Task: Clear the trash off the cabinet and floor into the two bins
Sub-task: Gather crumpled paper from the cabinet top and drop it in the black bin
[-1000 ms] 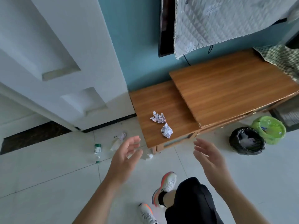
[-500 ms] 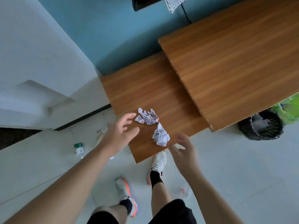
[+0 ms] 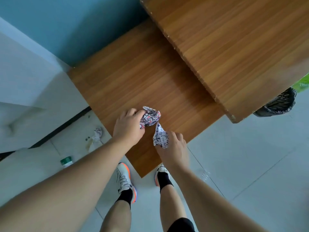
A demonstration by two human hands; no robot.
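Note:
Two crumpled balls of printed paper lie on the low wooden cabinet (image 3: pixel 143 77). My left hand (image 3: pixel 127 127) is closed around the far paper ball (image 3: pixel 151 117). My right hand (image 3: pixel 173 146) grips the near paper ball (image 3: pixel 160 137) close to the cabinet's front edge. On the floor to the left lie another crumpled paper (image 3: pixel 97 134) and a clear bottle with a green cap (image 3: pixel 66 161). The black bin (image 3: pixel 279 102) peeks out at the right behind the taller cabinet section, with a sliver of the green bin (image 3: pixel 302 82) beyond it.
The taller cabinet section (image 3: pixel 234 47) fills the upper right. A blue wall and a white wall panel stand at the left. A clear plastic wrapper (image 3: pixel 205 175) lies on the tiles by my right foot. My feet stand against the cabinet's front corner.
I have stepped up to the cabinet. Both hands, open a moment ago, have dropped onto the two paper balls and closed on them.

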